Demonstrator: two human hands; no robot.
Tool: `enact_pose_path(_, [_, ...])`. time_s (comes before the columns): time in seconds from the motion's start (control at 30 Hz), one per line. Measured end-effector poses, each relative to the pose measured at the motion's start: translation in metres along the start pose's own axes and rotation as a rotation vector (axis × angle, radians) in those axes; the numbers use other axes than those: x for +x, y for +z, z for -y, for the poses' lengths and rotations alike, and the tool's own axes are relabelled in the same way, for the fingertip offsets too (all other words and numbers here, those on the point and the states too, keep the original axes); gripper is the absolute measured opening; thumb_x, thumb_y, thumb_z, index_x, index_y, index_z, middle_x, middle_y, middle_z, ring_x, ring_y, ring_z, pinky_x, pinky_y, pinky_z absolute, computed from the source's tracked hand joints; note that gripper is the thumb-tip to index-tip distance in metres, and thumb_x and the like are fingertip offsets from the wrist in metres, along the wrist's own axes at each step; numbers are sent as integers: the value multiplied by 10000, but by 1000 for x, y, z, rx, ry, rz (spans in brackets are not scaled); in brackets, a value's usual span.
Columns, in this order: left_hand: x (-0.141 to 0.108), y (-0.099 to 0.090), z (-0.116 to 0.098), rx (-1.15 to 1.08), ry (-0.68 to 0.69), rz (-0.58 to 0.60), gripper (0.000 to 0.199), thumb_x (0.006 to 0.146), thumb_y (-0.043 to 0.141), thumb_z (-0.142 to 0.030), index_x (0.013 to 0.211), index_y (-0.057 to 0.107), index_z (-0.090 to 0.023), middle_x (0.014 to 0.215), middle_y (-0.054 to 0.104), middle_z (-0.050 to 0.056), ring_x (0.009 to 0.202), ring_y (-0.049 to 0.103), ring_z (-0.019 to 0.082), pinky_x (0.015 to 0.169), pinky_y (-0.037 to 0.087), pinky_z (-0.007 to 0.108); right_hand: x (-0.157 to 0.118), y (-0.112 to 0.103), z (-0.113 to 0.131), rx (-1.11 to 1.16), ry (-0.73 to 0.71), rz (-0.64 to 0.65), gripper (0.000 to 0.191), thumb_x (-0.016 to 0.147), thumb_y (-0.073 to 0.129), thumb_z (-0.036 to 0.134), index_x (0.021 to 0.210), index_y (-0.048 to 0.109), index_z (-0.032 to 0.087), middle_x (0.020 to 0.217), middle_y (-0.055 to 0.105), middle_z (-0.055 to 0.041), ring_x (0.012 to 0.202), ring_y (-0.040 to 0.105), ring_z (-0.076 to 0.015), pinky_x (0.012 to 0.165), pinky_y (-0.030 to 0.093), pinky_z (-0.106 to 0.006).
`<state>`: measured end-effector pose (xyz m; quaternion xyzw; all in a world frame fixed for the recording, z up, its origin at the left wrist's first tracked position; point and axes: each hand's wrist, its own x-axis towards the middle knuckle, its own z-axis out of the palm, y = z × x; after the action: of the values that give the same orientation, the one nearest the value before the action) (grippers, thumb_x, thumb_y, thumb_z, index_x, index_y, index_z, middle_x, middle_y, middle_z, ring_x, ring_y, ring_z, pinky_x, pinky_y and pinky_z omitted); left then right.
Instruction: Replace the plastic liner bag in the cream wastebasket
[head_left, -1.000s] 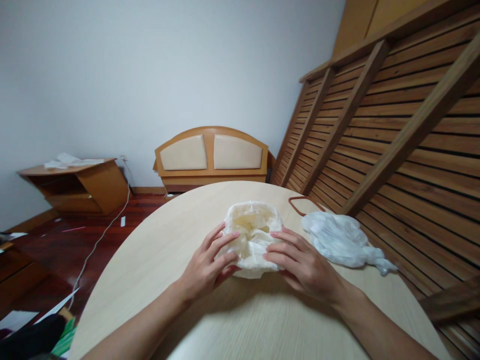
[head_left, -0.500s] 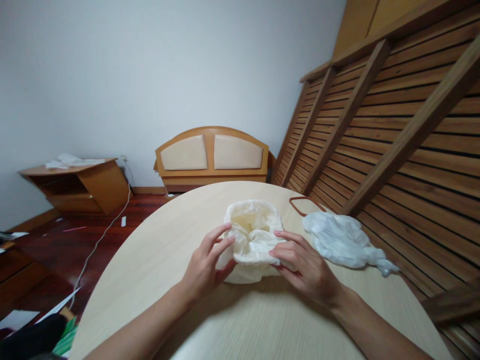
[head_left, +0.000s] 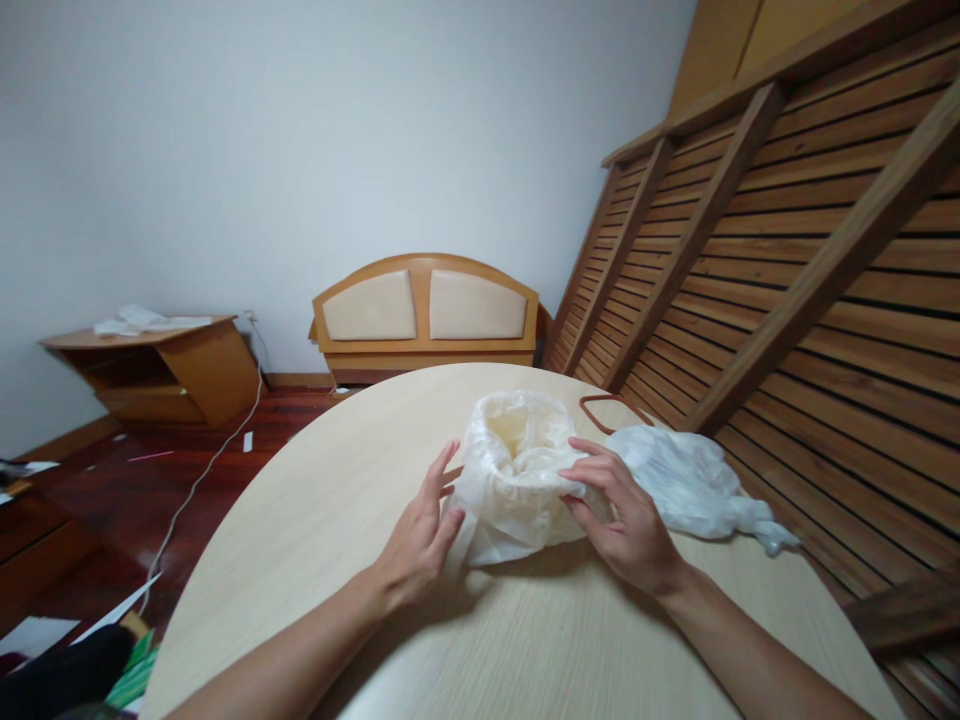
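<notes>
A container lined with a thin white plastic bag (head_left: 517, 510) stands on the round pale table (head_left: 300, 520), its opening facing up and the bag folded over the rim. My left hand (head_left: 425, 530) is at the container's left side, fingers apart, its thumb near the loose plastic. At the right of the rim, my right hand (head_left: 619, 505) pinches the bag's edge between thumb and fingers. The container itself is hidden under the plastic.
A knotted, filled whitish plastic bag (head_left: 690, 480) lies on the table's right side. Behind it is a brown loop-shaped frame (head_left: 600, 402). A slatted wooden panel (head_left: 787, 280) leans along the right. Beyond the table stands a headboard (head_left: 424, 300).
The lined container has shifted slightly right and away. My left hand has let go of the rim and moved left and down; more bag hangs over the front. My right hand moved slightly right.
</notes>
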<state>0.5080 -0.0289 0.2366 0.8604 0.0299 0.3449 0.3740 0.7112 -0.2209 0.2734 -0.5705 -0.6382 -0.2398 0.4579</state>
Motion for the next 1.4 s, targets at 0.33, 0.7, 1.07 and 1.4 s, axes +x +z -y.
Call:
enact_pose_path(0.33, [9, 7, 17, -57, -229, -113, 558, 965, 528, -353, 1482, 374, -210, 1470, 502, 202, 1248, 584, 299, 917, 563, 491, -1, -3, -13, 103, 28, 16, 240, 939, 546, 146, 1157, 570, 244, 1113, 660, -86, 1314, 546, -290, 1033, 514, -499])
enact_pose_path(0.7, [15, 7, 13, -43, -238, -91, 325, 881, 585, -253, 1199, 568, -190, 1086, 720, 95, 981, 686, 202, 867, 551, 413, -1, -5, -18, -148, 62, 16, 399, 955, 472, 153, 1327, 549, 275, 1408, 536, -105, 1338, 493, -280, 1083, 449, -549])
enact_pose_path(1.07, [17, 9, 9, -24, -229, -144, 285, 902, 534, -251, 1169, 586, -166, 1064, 710, 99, 956, 673, 212, 861, 549, 415, 2, 11, 31, -247, -102, 35, 383, 903, 623, 206, 1280, 557, 212, 1374, 537, -146, 1367, 419, -360, 1098, 392, -620])
enact_pose_path(1.4, [13, 17, 15, -19, -224, -42, 258, 900, 552, -210, 1151, 599, -175, 1065, 713, 82, 992, 657, 204, 929, 503, 379, -3, 5, 3, -108, -53, 43, 317, 930, 537, 95, 1221, 536, 221, 1414, 502, -130, 1421, 393, -306, 1122, 417, -552])
